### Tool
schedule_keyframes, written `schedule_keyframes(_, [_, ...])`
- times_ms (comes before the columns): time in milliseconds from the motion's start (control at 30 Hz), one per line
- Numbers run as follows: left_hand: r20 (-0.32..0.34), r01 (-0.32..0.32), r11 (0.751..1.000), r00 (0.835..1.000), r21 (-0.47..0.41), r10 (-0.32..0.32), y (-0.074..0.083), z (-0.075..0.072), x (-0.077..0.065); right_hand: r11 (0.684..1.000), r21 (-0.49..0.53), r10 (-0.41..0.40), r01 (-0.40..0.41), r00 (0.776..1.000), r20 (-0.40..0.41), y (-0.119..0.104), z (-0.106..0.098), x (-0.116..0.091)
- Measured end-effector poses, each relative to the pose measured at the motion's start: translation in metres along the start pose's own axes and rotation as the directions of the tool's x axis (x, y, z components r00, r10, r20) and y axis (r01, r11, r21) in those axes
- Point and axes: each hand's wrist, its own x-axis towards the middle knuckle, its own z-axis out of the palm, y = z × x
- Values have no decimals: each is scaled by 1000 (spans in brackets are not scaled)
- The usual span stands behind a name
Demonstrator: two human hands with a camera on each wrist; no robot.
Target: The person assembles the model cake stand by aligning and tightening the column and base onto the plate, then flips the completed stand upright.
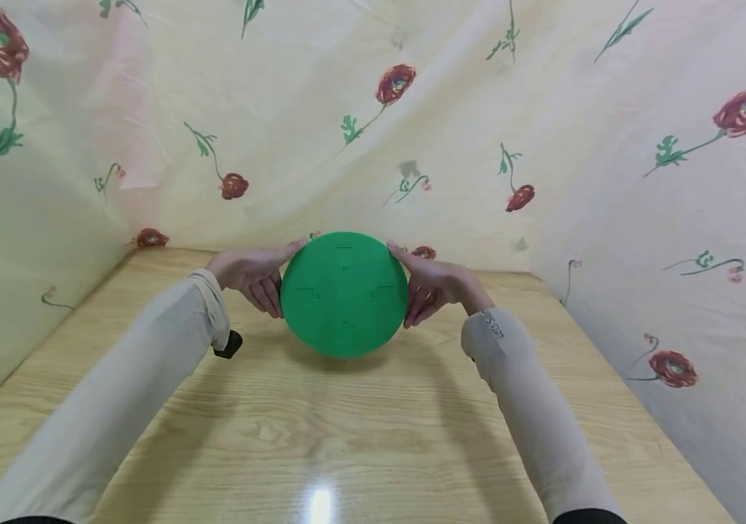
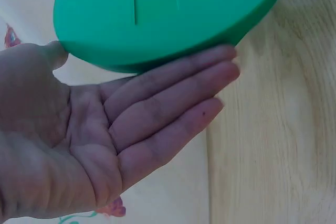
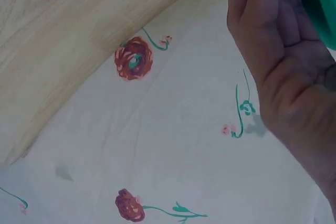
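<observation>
In the head view, a flat green round disc (image 1: pixel 345 295) is tilted up with its face toward me, over the far part of the wooden table. Thin line marks and small figures show on its face. My left hand (image 1: pixel 256 276) grips its left edge, thumb at the upper rim and fingers along the side. The left wrist view shows those fingers (image 2: pixel 173 90) nearly straight under the disc's thick rim. My right hand (image 1: pixel 434 285) holds the opposite edge the same way, thumb near the top. In the right wrist view only a corner of the disc shows beside that hand.
The wooden table (image 1: pixel 359 444) stretches below and in front of the disc. A pale cloth with printed red flowers (image 1: pixel 320 109) hangs behind it and along both sides. Long light sleeves (image 1: pixel 130 393) cover both forearms. A small black piece (image 1: pixel 228 345) sits at the left cuff.
</observation>
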Motion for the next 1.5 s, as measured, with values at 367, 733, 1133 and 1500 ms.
schedule_keyframes(367, [16, 55, 998, 998, -11, -54, 0, 4, 7, 987, -103, 125, -121, 991, 37, -6, -3, 4])
schedule_keyframes(733, [9, 87, 996, 996, -12, -87, 2, 9, 20, 979, -66, 191, -190, 981, 11, 7, -3, 19])
schedule_keyframes(1133, [-22, 61, 996, 998, -69, -62, -7, 12, 28, 981, -70, 177, -181, 982, -62, 15, -2, 29])
schedule_keyframes(1500, [-30, 51, 996, 998, -77, -53, -11, 11, 28, 978, -101, 176, -181, 983, -62, 14, -1, 30])
